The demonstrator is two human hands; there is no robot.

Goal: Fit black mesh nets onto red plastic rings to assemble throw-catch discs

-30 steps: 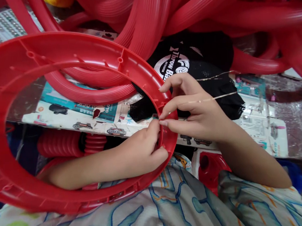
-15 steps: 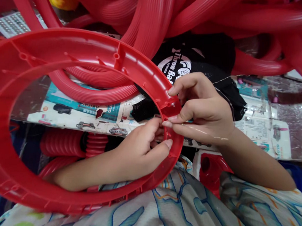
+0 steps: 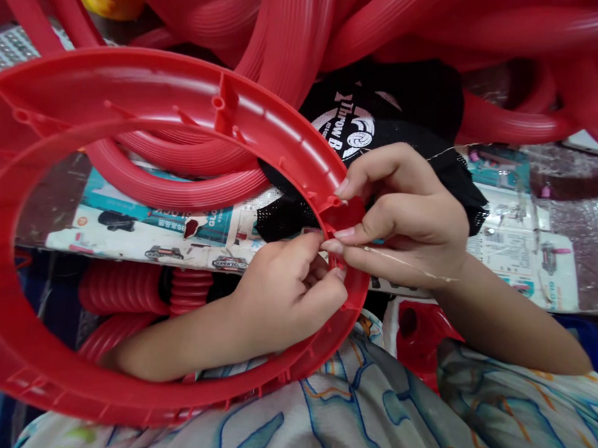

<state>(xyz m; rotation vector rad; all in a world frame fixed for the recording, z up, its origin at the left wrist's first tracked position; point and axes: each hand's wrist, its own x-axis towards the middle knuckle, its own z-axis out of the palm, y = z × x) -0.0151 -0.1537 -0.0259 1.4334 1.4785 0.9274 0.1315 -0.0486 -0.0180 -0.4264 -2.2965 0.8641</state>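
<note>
A large red plastic ring [image 3: 285,142], with its hollow ribbed side toward me, leans tilted over my lap. My left hand [image 3: 283,304] comes through its opening, fingers curled round the right part of the rim. At that same spot my right hand [image 3: 412,222] pinches a thin pale thread [image 3: 410,262] between thumb and fingertips, against the inside of the rim. The thread trails over the right palm. Just behind lies black mesh fabric [image 3: 413,103] with white print reading "Throw Ba", partly covered by ring and hand. What the left fingertips press on is hidden.
Ribbed red plastic tubes [image 3: 296,46] are heaped across the back. A printed cardboard sheet [image 3: 547,239] lies along the table edge. Red corrugated hose [image 3: 118,288] sits below at left, and a red moulded part [image 3: 423,337] is by my lap. A yellow object [image 3: 114,4] stands at back left.
The ring has shifted slightly left and up at its far side. My left thumb has moved up the rim, closer to my right fingertips. Both hands keep their hold.
</note>
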